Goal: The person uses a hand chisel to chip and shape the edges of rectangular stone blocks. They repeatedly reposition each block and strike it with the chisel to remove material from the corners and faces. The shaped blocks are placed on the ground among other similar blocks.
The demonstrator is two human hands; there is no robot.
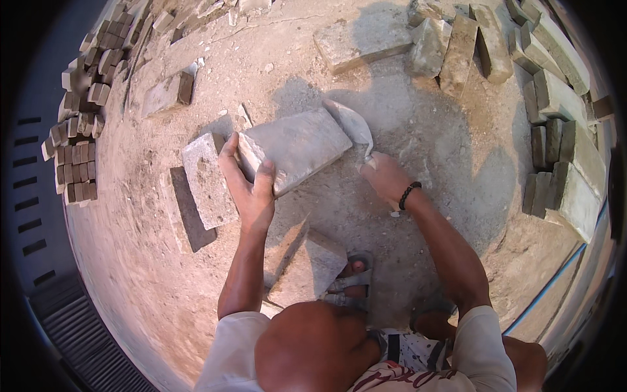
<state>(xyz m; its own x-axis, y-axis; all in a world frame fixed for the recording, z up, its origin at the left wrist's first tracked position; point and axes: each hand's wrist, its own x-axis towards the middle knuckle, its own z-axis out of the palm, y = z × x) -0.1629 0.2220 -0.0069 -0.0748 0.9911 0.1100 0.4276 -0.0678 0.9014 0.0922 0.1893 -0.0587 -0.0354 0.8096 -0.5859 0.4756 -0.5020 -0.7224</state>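
My left hand (250, 189) grips the near left end of a flat grey concrete block (297, 147), with the thumb along its near face and the fingers at its left end. In my right hand (390, 179) is the handle of a trowel (353, 124). The trowel's pale, dusty blade lies against the right end of the block, its tip toward the far corner. Left of my left hand, a rough grey block (208, 179) leans on another block (181, 209). A further block (310, 268) rests near my sandalled foot (354, 281).
Single blocks lie ahead, one long slab (362, 42) and one smaller piece (168, 93). Upright blocks (459, 55) stand far right, beside a stack of pale slabs (578, 157). Brick piles (78, 163) line the left. A blue hose (542, 291) runs at lower right.
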